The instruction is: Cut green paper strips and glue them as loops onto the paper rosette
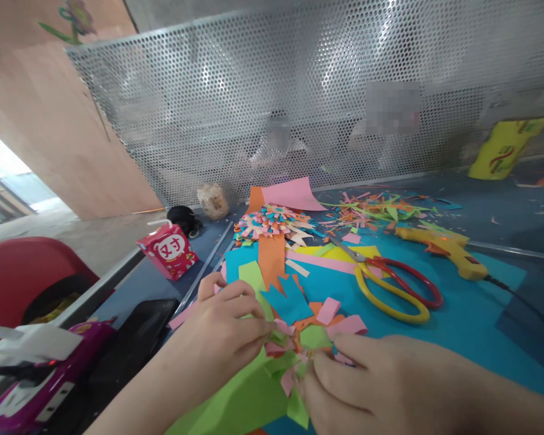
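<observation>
Left hand [229, 326]: fingers curled nearly closed, tips pinching the left side of one paper flower [315, 337]. Right hand [372, 374]: fingers likewise bent inward, holding its right side. Between both, over a light green sheet [236, 399]: pink, green and orange loops, uneven and layered, round a pale green middle. Beyond: one pair of scissors [366, 261], one yellow glue gun [456, 251], one red drink box [167, 251], one heap of paper shreds [381, 208], one perforated metal screen [281, 72].

Through the head-worn camera I look forward and down, close above the bare left hand [229, 323] and bare right hand [369, 374], facing a silvery perforated-metal screen [281, 72].
</observation>
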The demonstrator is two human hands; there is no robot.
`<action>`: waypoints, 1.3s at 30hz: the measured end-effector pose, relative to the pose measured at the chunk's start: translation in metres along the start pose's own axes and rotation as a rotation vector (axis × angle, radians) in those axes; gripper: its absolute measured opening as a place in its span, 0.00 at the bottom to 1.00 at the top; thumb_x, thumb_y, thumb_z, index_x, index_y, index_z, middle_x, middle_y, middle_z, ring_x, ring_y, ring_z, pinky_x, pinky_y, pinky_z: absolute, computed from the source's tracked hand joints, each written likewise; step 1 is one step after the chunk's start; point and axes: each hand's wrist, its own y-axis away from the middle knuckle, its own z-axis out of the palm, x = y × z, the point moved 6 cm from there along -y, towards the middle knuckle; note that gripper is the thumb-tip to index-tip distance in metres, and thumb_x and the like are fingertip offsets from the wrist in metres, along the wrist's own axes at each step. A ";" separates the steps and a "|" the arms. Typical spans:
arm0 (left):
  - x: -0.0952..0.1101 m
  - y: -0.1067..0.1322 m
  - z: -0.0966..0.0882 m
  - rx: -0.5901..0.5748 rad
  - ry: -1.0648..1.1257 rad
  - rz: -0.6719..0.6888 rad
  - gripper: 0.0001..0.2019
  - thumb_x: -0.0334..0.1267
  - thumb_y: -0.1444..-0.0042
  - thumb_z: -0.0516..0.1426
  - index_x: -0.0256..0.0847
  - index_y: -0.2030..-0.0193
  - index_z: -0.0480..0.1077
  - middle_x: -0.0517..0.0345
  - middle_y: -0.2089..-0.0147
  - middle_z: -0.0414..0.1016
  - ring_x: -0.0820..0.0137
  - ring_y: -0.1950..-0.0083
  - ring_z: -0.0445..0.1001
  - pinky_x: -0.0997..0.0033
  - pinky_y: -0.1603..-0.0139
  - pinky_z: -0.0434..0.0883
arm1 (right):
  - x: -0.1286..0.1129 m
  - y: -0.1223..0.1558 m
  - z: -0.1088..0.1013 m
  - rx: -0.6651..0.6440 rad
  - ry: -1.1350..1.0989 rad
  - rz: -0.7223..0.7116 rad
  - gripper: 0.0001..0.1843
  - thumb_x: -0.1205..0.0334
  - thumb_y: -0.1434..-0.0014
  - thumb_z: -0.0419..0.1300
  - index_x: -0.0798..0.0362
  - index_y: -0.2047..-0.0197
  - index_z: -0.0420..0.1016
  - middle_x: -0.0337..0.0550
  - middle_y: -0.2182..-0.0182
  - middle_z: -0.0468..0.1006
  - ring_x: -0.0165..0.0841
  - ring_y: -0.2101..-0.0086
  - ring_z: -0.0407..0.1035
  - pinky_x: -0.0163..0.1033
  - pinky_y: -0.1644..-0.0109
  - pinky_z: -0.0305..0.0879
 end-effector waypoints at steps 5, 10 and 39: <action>-0.001 0.003 0.004 -0.043 -0.010 -0.005 0.08 0.31 0.45 0.53 0.47 0.68 0.72 0.65 0.70 0.73 0.71 0.62 0.66 0.65 0.59 0.54 | 0.000 0.000 0.000 0.005 -0.007 0.003 0.14 0.69 0.45 0.48 0.53 0.61 0.73 0.40 0.61 0.75 0.33 0.64 0.66 0.39 0.71 0.65; 0.001 0.005 0.004 -0.072 -0.007 0.010 0.09 0.31 0.45 0.53 0.49 0.66 0.71 0.66 0.68 0.74 0.70 0.60 0.67 0.63 0.56 0.52 | 0.001 -0.001 -0.002 0.015 -0.004 0.010 0.15 0.70 0.45 0.47 0.54 0.60 0.74 0.40 0.61 0.75 0.33 0.64 0.67 0.39 0.71 0.65; 0.000 0.005 -0.013 0.072 -0.108 -0.007 0.14 0.28 0.46 0.50 0.51 0.58 0.70 0.60 0.55 0.72 0.67 0.55 0.67 0.59 0.52 0.52 | 0.013 -0.002 -0.008 0.083 -0.008 0.115 0.14 0.70 0.43 0.46 0.56 0.63 0.73 0.42 0.65 0.76 0.35 0.68 0.68 0.41 0.70 0.66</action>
